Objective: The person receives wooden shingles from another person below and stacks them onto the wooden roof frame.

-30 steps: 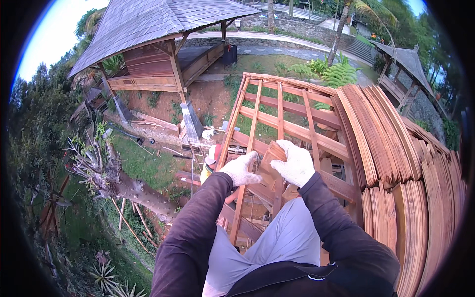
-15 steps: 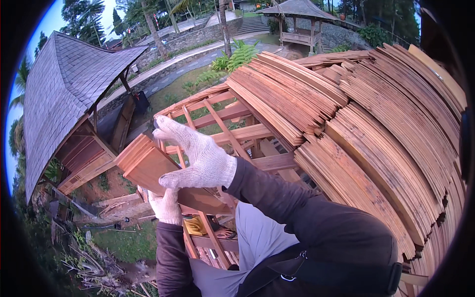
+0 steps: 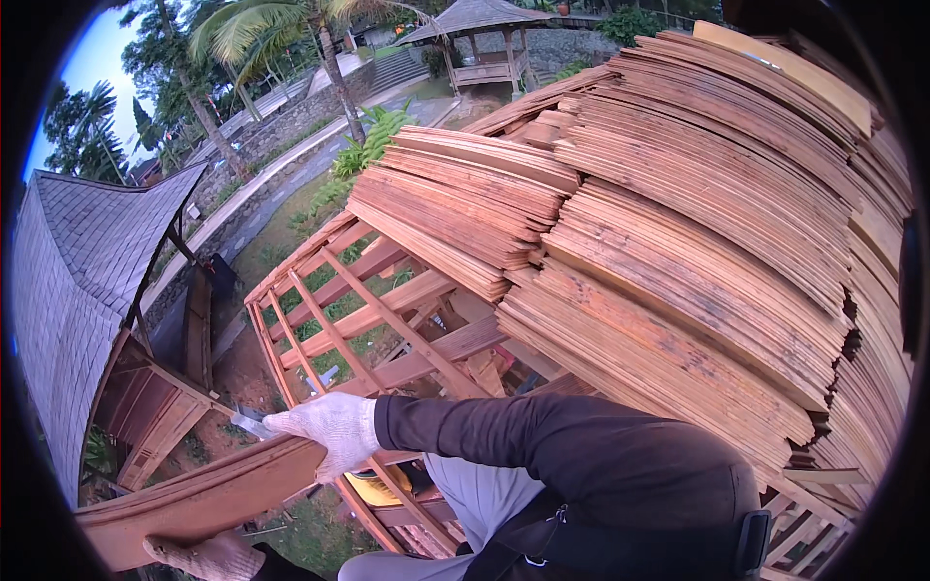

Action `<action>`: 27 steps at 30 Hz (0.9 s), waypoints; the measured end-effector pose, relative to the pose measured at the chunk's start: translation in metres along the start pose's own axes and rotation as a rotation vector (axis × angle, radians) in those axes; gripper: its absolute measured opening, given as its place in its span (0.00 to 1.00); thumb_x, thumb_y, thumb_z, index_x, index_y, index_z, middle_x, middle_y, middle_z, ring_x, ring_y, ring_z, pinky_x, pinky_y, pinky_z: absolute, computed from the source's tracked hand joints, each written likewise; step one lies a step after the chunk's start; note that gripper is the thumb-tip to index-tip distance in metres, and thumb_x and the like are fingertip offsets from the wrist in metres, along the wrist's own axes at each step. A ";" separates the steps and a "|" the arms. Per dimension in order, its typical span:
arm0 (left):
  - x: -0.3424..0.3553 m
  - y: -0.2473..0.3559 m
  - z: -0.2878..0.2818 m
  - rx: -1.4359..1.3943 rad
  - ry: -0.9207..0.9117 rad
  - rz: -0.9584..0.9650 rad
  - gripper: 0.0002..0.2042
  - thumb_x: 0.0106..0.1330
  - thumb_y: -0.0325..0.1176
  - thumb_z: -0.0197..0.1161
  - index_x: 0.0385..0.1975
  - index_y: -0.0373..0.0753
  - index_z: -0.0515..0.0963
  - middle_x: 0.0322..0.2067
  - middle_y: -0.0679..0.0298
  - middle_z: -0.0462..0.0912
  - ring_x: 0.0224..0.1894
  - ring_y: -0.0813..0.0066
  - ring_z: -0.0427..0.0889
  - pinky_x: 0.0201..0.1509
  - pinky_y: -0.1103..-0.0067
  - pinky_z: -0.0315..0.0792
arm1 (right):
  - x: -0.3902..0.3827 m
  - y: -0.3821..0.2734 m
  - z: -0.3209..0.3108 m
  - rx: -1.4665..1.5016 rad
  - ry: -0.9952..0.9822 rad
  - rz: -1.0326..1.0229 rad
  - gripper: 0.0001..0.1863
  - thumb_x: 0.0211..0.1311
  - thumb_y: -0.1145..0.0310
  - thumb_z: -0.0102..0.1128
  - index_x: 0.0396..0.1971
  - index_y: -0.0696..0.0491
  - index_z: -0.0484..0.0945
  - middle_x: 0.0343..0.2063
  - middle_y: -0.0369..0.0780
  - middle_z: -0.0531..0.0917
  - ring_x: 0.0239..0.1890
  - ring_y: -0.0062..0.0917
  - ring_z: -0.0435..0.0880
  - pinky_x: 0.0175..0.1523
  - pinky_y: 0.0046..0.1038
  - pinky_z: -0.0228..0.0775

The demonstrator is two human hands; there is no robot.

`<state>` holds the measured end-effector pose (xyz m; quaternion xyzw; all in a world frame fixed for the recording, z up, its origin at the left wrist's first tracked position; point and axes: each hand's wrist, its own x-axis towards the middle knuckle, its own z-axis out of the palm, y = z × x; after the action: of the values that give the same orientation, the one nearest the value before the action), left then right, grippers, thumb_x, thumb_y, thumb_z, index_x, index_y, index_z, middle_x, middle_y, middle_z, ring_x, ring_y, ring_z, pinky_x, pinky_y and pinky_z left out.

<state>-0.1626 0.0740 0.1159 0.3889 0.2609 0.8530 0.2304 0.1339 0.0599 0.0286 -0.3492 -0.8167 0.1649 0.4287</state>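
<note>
Wooden shingle bundle (image 3: 194, 499), reddish-brown, held level at lower left beyond the open roof battens (image 3: 339, 320), both gloved hands sharing its weight. Right hand (image 3: 329, 431): grip closed over the bundle's top edge; left hand (image 3: 208, 557): under the near end, curled about it, fingers partly hidden. Stacked shingles (image 3: 678, 223) cover the roof to the right.

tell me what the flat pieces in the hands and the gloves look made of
The bundle of thin reddish-brown flat shingles looks like raw, unfinished wood: matte surface, visible grain, same as the stacked rows on the roof. The white gloves on the right hand and left hand seem knitted fabric, judging by their ribbed, soft texture.
</note>
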 end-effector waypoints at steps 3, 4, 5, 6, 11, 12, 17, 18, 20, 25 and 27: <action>-0.004 0.017 0.038 0.043 -0.286 0.022 0.36 0.72 0.53 0.61 0.75 0.44 0.59 0.73 0.52 0.64 0.67 0.60 0.72 0.64 0.54 0.72 | -0.020 -0.016 -0.013 0.054 0.015 0.103 0.43 0.44 0.58 0.80 0.61 0.57 0.71 0.48 0.53 0.84 0.50 0.51 0.85 0.53 0.42 0.77; -0.021 0.027 0.068 -0.075 -0.350 -0.129 0.40 0.70 0.64 0.61 0.75 0.48 0.60 0.71 0.51 0.66 0.63 0.60 0.76 0.56 0.51 0.80 | -0.035 -0.011 -0.008 0.088 0.056 0.147 0.41 0.44 0.58 0.80 0.59 0.57 0.72 0.47 0.53 0.84 0.49 0.51 0.85 0.51 0.43 0.77; 0.002 0.029 0.068 0.150 -0.463 0.125 0.36 0.72 0.53 0.59 0.76 0.44 0.58 0.73 0.51 0.63 0.67 0.59 0.72 0.64 0.54 0.72 | -0.038 -0.023 -0.005 0.144 0.106 0.131 0.39 0.45 0.57 0.80 0.57 0.56 0.73 0.45 0.52 0.84 0.48 0.52 0.85 0.49 0.43 0.78; 0.043 0.018 0.065 0.374 -0.561 0.386 0.33 0.74 0.42 0.58 0.76 0.40 0.57 0.75 0.51 0.61 0.72 0.59 0.67 0.72 0.58 0.64 | -0.043 -0.034 -0.005 0.225 0.119 0.181 0.40 0.47 0.55 0.79 0.58 0.58 0.73 0.45 0.53 0.84 0.48 0.49 0.86 0.49 0.40 0.77; 0.015 -0.001 0.171 -0.465 -1.124 -0.299 0.33 0.81 0.50 0.48 0.78 0.36 0.55 0.75 0.48 0.60 0.76 0.54 0.60 0.81 0.59 0.51 | -0.065 -0.079 -0.047 0.511 0.533 0.273 0.39 0.52 0.54 0.79 0.59 0.61 0.73 0.48 0.49 0.84 0.52 0.36 0.84 0.57 0.35 0.75; -0.020 0.007 0.195 -0.749 -1.073 -0.632 0.33 0.81 0.50 0.47 0.78 0.36 0.54 0.75 0.46 0.60 0.77 0.54 0.59 0.81 0.60 0.50 | -0.068 -0.080 -0.062 0.538 0.652 0.255 0.39 0.52 0.55 0.79 0.58 0.62 0.73 0.49 0.48 0.84 0.53 0.35 0.83 0.58 0.34 0.75; -0.061 -0.123 0.152 -0.227 -0.962 -0.740 0.30 0.80 0.47 0.53 0.76 0.38 0.60 0.63 0.49 0.75 0.69 0.55 0.73 0.73 0.64 0.66 | -0.088 -0.111 -0.193 0.098 1.111 0.260 0.35 0.56 0.58 0.76 0.55 0.66 0.73 0.47 0.49 0.85 0.49 0.31 0.86 0.56 0.32 0.78; -0.060 -0.160 0.132 -0.145 -0.927 -0.814 0.26 0.80 0.45 0.54 0.71 0.39 0.65 0.57 0.55 0.78 0.60 0.61 0.78 0.65 0.68 0.71 | -0.097 -0.117 -0.220 0.149 1.163 0.207 0.29 0.59 0.61 0.74 0.53 0.65 0.74 0.45 0.46 0.85 0.45 0.28 0.87 0.51 0.30 0.80; -0.044 -0.236 0.081 0.021 -0.901 -0.945 0.20 0.78 0.45 0.58 0.61 0.41 0.73 0.44 0.65 0.80 0.43 0.73 0.81 0.47 0.76 0.75 | -0.118 -0.139 -0.269 0.196 1.242 0.085 0.26 0.62 0.66 0.72 0.53 0.64 0.73 0.43 0.45 0.85 0.40 0.25 0.87 0.45 0.29 0.83; -0.015 -0.331 -0.049 0.468 -0.715 -1.087 0.13 0.72 0.50 0.63 0.42 0.48 0.76 0.24 0.77 0.70 0.21 0.86 0.67 0.21 0.84 0.56 | -0.213 -0.192 -0.378 -0.183 1.528 0.052 0.24 0.62 0.65 0.71 0.50 0.68 0.78 0.40 0.46 0.86 0.39 0.31 0.88 0.46 0.29 0.81; -0.014 -0.365 -0.087 0.613 -0.565 -1.051 0.12 0.73 0.49 0.61 0.38 0.49 0.76 0.22 0.76 0.70 0.17 0.85 0.65 0.18 0.83 0.55 | -0.260 -0.230 -0.405 -0.315 1.665 0.111 0.22 0.62 0.68 0.72 0.50 0.68 0.79 0.42 0.47 0.86 0.41 0.33 0.89 0.48 0.32 0.82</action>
<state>-0.1527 0.3191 -0.1682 0.4663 0.5758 0.3800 0.5538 0.4661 -0.2982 0.2412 -0.4518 -0.2299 -0.2410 0.8276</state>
